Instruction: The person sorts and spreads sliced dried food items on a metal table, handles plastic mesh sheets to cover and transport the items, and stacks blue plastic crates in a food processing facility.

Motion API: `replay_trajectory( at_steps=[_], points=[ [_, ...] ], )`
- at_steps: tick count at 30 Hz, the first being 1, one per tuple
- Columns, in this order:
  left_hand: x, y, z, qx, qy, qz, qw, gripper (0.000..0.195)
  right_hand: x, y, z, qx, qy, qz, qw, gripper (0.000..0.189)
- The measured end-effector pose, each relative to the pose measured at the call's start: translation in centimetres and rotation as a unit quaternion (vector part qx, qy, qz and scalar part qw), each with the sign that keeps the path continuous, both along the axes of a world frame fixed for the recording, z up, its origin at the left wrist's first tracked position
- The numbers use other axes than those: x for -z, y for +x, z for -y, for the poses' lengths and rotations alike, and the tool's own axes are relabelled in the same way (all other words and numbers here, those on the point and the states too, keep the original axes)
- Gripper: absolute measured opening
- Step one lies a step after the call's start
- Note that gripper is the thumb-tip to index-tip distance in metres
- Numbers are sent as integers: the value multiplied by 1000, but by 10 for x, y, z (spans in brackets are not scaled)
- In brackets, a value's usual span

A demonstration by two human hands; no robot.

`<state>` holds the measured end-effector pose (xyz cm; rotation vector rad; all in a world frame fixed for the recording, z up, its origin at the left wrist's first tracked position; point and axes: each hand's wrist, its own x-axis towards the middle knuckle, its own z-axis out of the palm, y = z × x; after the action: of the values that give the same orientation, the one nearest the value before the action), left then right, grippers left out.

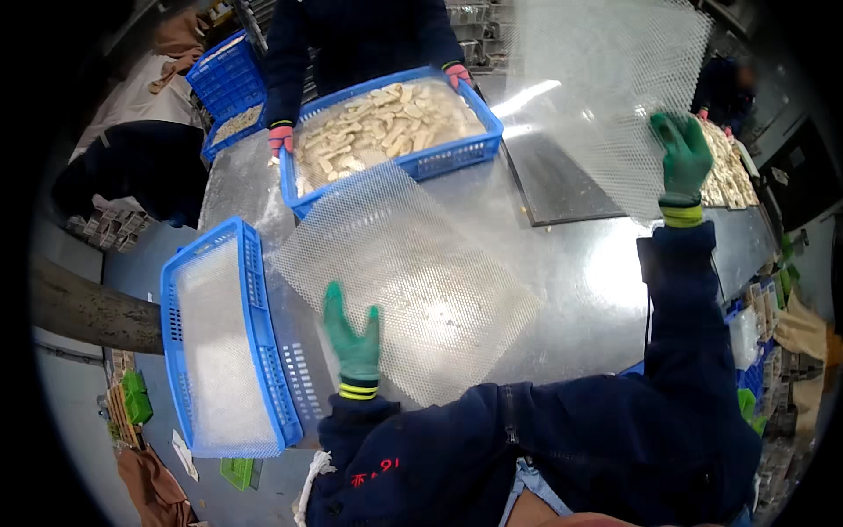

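My right hand (681, 158), in a green glove, is raised at the upper right and grips the edge of a translucent plastic mesh sheet (606, 85). That sheet hangs over the far right of the steel table. My left hand (354, 339), also green-gloved, has its fingers spread at the left edge of a second mesh sheet (454, 290). This one lies slanted on the table, its far corner overlapping the front rim of a blue plastic crate (454, 153). Pale, elongated food pieces (388, 125) lie inside that crate. A mesh-lined blue crate (253, 329) stands to my left.
Across the steel table (579, 277), a co-worker's pink-gloved hands (281, 139) hold the far crate's ends. A dark-edged tray (560, 181) lies right of it. Stacked blue crates (227, 79) stand at the far left. Another person (724, 92) is beside pale pieces (724, 165) at right.
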<state>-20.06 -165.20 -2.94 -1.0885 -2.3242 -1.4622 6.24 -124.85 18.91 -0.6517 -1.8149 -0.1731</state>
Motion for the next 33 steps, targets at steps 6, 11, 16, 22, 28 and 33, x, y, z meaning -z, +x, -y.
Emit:
replay_trajectory(
  at_steps=[6,11,16,22,28,33],
  points=[
    [-116,71,-123,432,106,299,844,108,-7,22,79,-77,121,51,988,25],
    [15,55,-164,600,136,104,782,76,70,-1,163,-219,5,301,928,23],
    [47,60,-81,465,269,715,447,83,185,36,157,-353,-158,419,822,27],
    [86,45,-67,48,71,756,649,40,251,63,161,-432,-241,437,751,39],
    [79,44,-72,109,77,712,689,32,182,85,120,-457,-235,311,800,29],
    [64,56,-77,298,114,729,605,63,116,167,66,-257,-310,-164,900,20]
  ],
)
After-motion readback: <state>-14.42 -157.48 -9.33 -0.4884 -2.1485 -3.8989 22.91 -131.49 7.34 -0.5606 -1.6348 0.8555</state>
